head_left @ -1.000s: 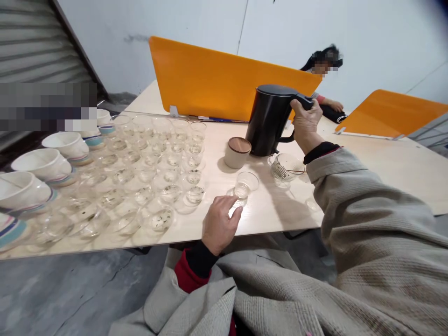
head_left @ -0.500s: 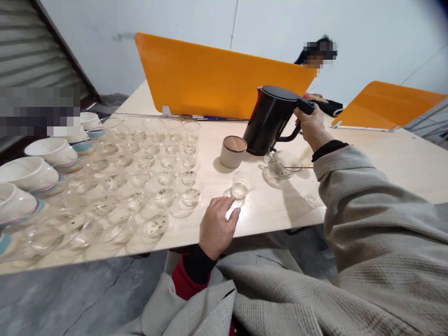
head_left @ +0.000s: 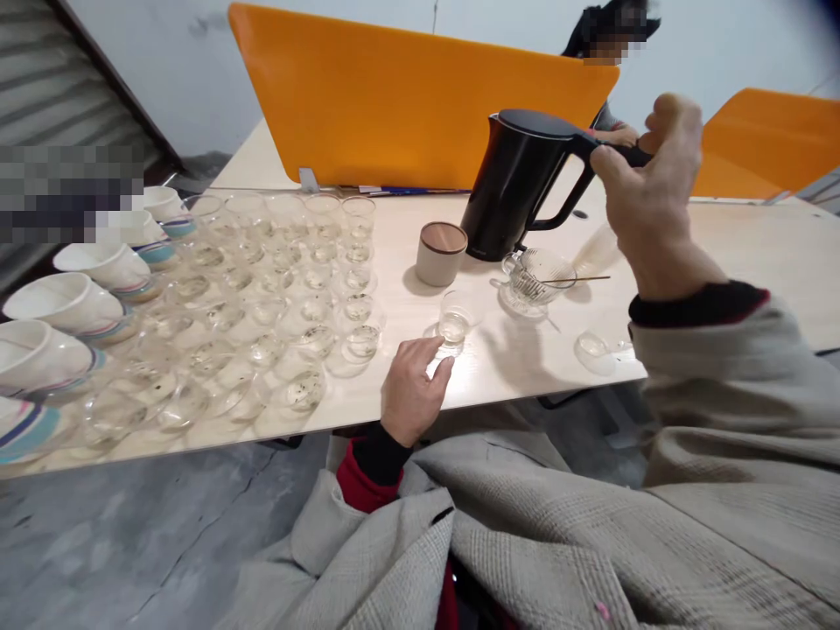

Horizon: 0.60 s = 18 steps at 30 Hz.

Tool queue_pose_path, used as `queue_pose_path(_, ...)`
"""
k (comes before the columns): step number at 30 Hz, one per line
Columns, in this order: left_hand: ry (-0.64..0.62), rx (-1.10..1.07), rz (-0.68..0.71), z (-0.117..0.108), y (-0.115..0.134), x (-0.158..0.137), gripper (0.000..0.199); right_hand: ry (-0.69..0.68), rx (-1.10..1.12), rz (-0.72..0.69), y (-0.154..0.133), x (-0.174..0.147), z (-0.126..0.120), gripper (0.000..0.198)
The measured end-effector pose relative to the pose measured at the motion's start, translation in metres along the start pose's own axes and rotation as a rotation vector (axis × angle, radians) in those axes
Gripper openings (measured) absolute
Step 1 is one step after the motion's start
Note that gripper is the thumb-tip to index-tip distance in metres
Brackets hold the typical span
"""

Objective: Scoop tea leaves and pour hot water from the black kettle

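My left hand (head_left: 415, 389) rests at the table's front edge, thumb and fingers apart, fingertips beside a small clear cup (head_left: 459, 317) with a little clear liquid at its bottom. It does not grip the cup. Behind stands a black electric kettle (head_left: 518, 184), upright on the table. My right hand (head_left: 656, 188), slightly blurred, is lifted at the end of the kettle's handle with its fingers spread and not wrapped round it. Between them sits a ribbed glass cup (head_left: 544, 273) on a clear saucer, with a thin brown stick lying across it.
Several rows of clear cups (head_left: 305, 385) with dark specks in them fill the left, beside stacked white paper cups (head_left: 66, 302). A lidded pot (head_left: 441, 254) stands near the kettle. Another clear cup (head_left: 592, 348) lies at right. Behind orange dividers (head_left: 407, 96) is another person.
My right hand has let go of the kettle's handle and risen to the right, fingers opening. The left hand stays by the clear cup. The view has tilted down somewhat.
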<state>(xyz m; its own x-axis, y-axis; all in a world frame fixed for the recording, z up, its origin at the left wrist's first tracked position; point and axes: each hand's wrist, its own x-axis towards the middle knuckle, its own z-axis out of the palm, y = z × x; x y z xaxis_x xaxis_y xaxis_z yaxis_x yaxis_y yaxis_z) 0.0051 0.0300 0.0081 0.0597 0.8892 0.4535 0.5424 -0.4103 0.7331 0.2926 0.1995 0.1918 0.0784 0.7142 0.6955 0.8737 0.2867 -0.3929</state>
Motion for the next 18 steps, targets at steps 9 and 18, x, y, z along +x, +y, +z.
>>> queue_pose_path(9,0.035,0.098,-0.030,0.004,-0.002,0.000,0.025,-0.292,0.402,0.122,-0.026,-0.207,0.022,0.036)
queue_pose_path(18,0.006,0.244,0.026,0.010,-0.008,0.003,0.019,-0.329,0.278,0.015,-0.010,-0.250,0.055,0.037)
